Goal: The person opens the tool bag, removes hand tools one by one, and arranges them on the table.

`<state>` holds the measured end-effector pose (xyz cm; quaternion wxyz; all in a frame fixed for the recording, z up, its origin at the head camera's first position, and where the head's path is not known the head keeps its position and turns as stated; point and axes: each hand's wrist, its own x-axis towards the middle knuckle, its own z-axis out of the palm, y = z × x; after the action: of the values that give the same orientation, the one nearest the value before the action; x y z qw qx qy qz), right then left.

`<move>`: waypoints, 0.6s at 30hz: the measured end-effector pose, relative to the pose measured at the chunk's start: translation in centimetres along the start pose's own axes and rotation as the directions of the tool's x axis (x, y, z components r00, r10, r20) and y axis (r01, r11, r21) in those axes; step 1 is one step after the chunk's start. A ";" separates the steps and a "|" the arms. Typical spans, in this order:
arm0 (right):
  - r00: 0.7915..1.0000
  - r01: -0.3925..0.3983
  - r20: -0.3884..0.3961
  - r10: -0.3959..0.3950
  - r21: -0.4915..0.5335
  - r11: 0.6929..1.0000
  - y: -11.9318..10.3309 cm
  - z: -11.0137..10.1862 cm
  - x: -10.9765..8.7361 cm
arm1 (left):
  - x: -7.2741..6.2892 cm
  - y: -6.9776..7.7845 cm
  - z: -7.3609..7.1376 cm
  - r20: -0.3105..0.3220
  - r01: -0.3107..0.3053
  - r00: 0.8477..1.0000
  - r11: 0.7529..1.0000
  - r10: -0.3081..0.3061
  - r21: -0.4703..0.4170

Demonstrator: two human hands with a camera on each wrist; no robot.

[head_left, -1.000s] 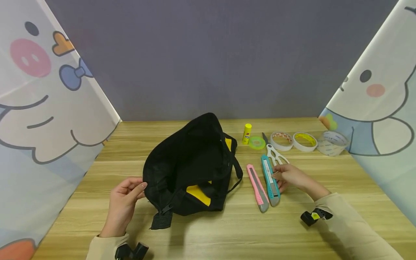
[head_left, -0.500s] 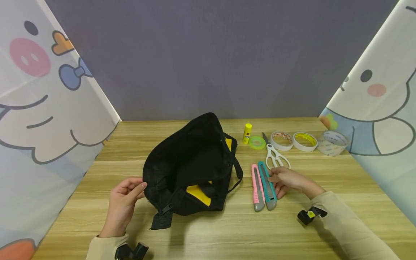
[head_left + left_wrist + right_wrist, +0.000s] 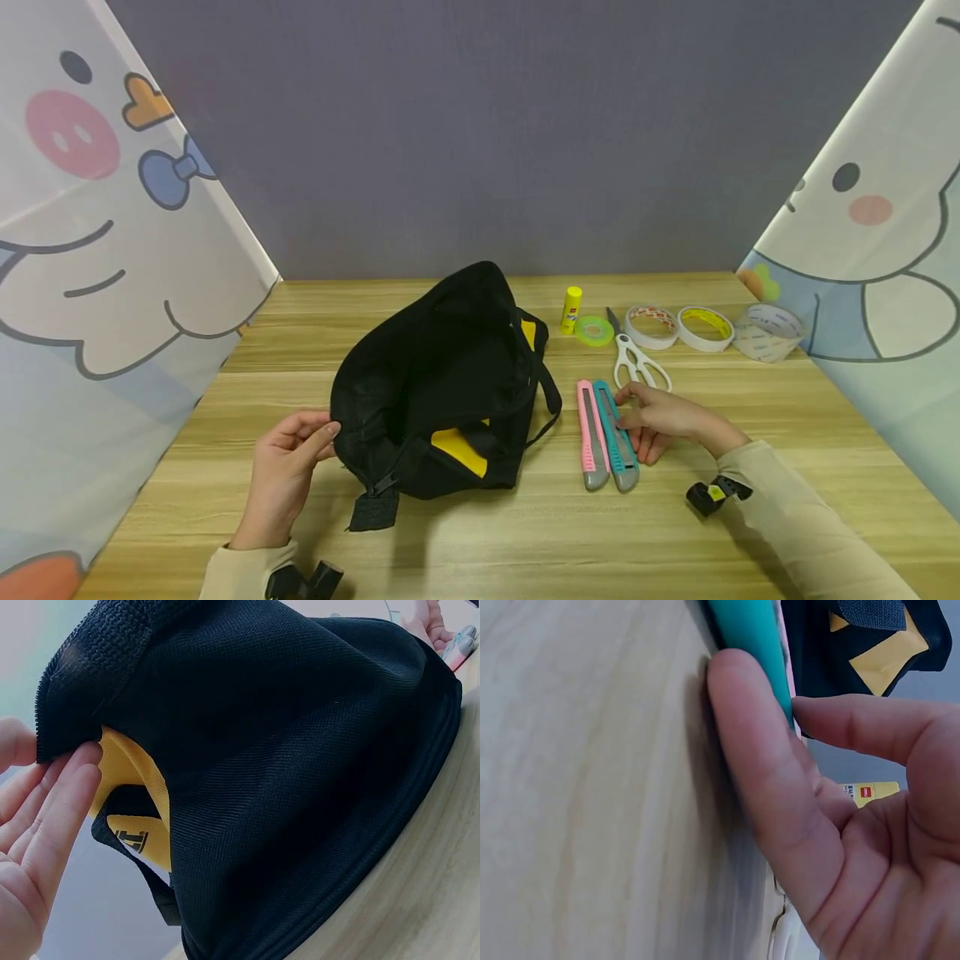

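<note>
In the head view my left hand (image 3: 288,462) pinches the edge of a black fabric bag (image 3: 375,367) between thumb and fingers. The bag stands with its mouth gaping, and yellow panels show on it. My right hand (image 3: 663,421) is at the right edge of a teal utility knife (image 3: 617,437), touching it with its fingertips. Left of that lies a pink utility knife (image 3: 592,437), side by side with the teal one on the table. The right wrist view shows thumb and finger at the teal knife's side, not wrapped round it.
Behind the knives lie white-handled scissors (image 3: 633,362) and a green tape roll (image 3: 594,331). A yellow glue stick (image 3: 571,310) stands near the bag. Further right are two white tape rolls (image 3: 651,337) (image 3: 705,342) and a clear tape roll (image 3: 768,343). A grey panel (image 3: 495,142) closes the back.
My right hand has brought the teal knife down and left until it lies alongside the pink one. The pink knife has turned more upright in view. My left hand and the bag stayed put.
</note>
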<state>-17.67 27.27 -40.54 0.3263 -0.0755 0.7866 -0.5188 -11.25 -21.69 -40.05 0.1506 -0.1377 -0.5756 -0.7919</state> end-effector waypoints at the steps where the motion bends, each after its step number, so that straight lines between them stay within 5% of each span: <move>1: 1.000 0.004 0.005 -0.004 -0.001 1.000 0.0 0.0 0.0 | 0.0 0.0 0.0 0.001 0.002 1.000 1.000 -0.002 0.001; 18: 0.999 0.029 0.024 -0.029 0.007 1.000 0.2 -0.4 -0.9 | 0.0 -0.1 0.1 0.005 0.001 1.000 1.000 -0.001 -0.001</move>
<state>-17.18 28.09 -40.25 0.3282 -0.0921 0.7797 -0.5252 -11.31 -21.56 -40.11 0.1485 -0.1396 -0.5755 -0.7920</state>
